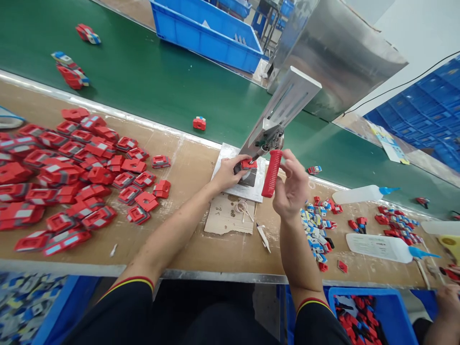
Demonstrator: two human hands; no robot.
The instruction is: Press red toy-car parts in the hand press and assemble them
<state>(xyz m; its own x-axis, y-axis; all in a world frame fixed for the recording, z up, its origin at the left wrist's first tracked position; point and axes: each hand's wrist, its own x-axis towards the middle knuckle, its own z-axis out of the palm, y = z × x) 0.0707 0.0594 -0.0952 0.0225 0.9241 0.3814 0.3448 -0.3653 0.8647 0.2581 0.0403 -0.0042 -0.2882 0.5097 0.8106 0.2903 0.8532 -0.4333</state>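
so far left there's a big heap of red parts (72, 177) spread over the bench (187, 201), plenty of them, and i'd read that as the stock that's yet to go through, though that's just my guess from how it lies. under the bench edge on that side is a blue bin (63, 314) of mixed pale and blue pieces. behind, the green belt (154, 81) carries a few loose red, white and blue pieces. middle of it all: the left hand (227, 173) has its fingers pinched on one red piece (248, 164), which sits on the base plate under the tilted metal press (283, 100). so one piece is partway through, i'd say, but can't tell if the press has pushed on it. just right of that is the red handle (272, 175), with the right hand (291, 187) beside it, fingers half curled and spread, not wrapped round it; can't tell if the tips touch. further right there's a smaller heap of red, white, blue and yellow pieces (316, 232), then two squeeze bottles (379, 247). overall looks mid-batch to me, with loads of red ones left.
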